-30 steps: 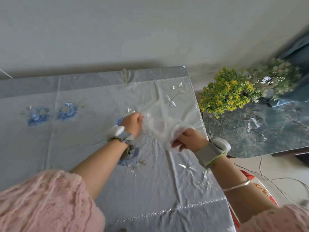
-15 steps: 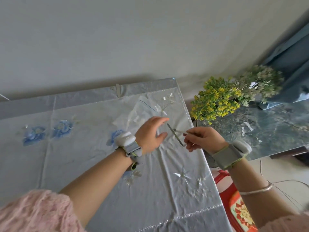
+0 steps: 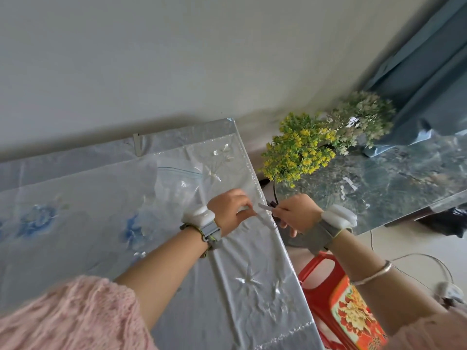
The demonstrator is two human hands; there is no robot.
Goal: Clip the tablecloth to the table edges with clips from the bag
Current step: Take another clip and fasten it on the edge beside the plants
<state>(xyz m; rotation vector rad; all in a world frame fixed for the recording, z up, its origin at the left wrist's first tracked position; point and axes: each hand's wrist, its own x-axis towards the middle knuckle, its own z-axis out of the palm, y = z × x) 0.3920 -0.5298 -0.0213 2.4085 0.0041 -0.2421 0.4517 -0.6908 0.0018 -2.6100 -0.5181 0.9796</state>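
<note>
**Clip held at the table's right edge**

A slim metal clip sits at the right edge of the tablecloth, pinched in the closed fingers of the right hand. The left hand rests on the cloth just beside it, fingers curled down (whether they grip anything, I cannot tell). The clear zip bag lies behind. Another clip grips the far edge.
</note>
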